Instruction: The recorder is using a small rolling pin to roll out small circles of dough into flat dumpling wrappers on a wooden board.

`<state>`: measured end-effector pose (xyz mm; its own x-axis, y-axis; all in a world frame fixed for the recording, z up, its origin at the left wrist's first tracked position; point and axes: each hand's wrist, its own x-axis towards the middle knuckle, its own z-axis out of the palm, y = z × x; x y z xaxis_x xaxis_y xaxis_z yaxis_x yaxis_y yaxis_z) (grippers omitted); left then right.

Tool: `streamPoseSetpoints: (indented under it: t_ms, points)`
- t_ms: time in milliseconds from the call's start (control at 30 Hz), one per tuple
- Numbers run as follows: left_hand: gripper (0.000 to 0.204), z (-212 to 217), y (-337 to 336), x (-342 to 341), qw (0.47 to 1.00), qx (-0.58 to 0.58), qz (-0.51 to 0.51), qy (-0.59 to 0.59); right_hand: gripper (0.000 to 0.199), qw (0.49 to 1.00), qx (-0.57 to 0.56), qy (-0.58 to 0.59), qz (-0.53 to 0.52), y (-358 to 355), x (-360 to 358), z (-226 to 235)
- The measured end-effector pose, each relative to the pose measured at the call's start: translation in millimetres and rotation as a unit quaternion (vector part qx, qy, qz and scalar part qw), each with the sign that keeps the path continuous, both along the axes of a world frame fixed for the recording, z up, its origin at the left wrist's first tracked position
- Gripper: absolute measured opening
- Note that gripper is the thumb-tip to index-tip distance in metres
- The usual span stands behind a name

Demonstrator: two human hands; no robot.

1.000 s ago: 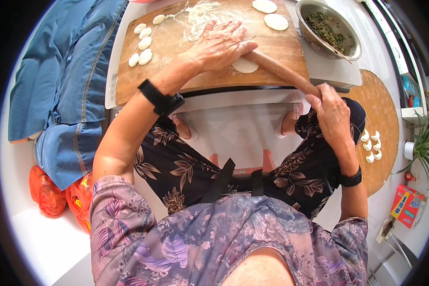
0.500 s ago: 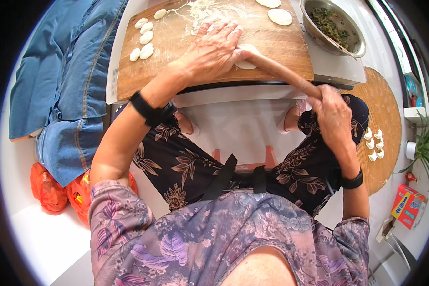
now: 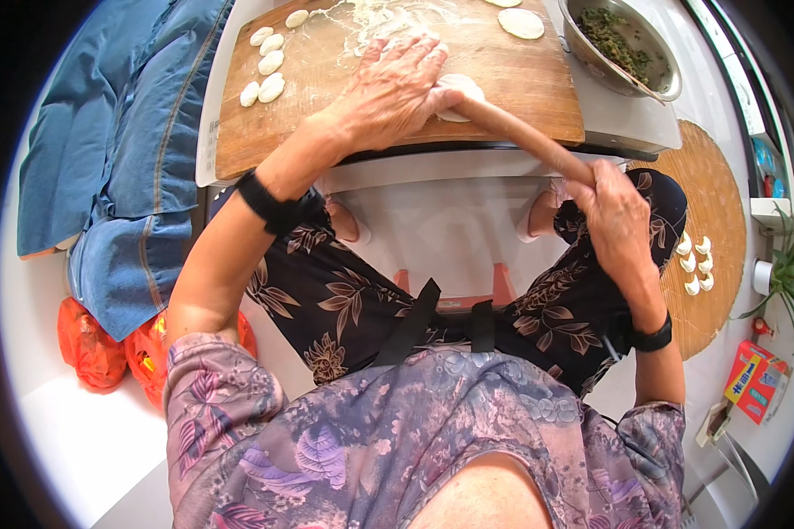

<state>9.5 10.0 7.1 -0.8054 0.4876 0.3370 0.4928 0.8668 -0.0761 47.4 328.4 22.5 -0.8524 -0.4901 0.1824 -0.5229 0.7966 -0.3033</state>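
My right hand [image 3: 616, 207] is closed around the right end of a wooden rolling pin [image 3: 525, 134], which slants up to the left onto a wooden board [image 3: 326, 115]. Under the pin's far end lies a round dough wrapper [image 3: 461, 85], partly covered. My left hand [image 3: 395, 95] rests on the board with fingers stretched out, its thumb at the wrapper's left edge. To its left sit several small flattened dough pieces [image 3: 271, 63]. A rolled wrapper [image 3: 520, 24] lies at the board's upper right, with part of another [image 3: 503, 2] above it.
A metal bowl of chopped green filling [image 3: 622, 44] stands right of the board. Several shaped dumplings [image 3: 697, 264] lie on a round wooden board [image 3: 723, 207] at the lower right. Blue denim cloth [image 3: 119, 159] and red plastic bags [image 3: 93, 348] are at left, a potted plant [image 3: 783, 273] at right.
The rolling pin's far end has shifted slightly down and right, so more of the wrapper shows above it. My left hand has hardly moved.
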Motion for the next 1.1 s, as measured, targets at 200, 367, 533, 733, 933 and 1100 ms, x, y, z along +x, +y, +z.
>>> streamPoseSetpoints:
  t_ms: [200, 367, 533, 733, 933, 1100]
  points:
    - [0.056, 8, -4, 5, 0.998, -0.034, -0.005, -0.043, 0.026, 1.0, 0.025, 0.015, 0.005, -2, -6, 12]
    - [0.063, 5, -7, 31, 0.998, 0.013, 0.01, -0.062, 0.027, 0.999, 0.023, -0.019, 0.025, -3, 20, 3]
    - [0.067, -1, -5, 14, 0.998, 0.038, 0.021, -0.05, 0.025, 1.0, 0.018, -0.009, 0.021, -7, 0, 9]
    - [0.065, 4, -5, 34, 0.997, 0.041, 0.018, -0.06, 0.024, 0.996, -0.037, -0.058, 0.051, -3, 12, 7]
    - [0.06, 3, -8, 41, 0.996, 0.08, 0.001, -0.043, 0.027, 0.983, -0.097, -0.144, 0.054, -3, 15, 2]
    - [0.054, 8, -6, 49, 0.982, 0.186, 0.042, 0.003, 0.025, 0.926, -0.234, -0.295, 0.033, 2, 13, 12]
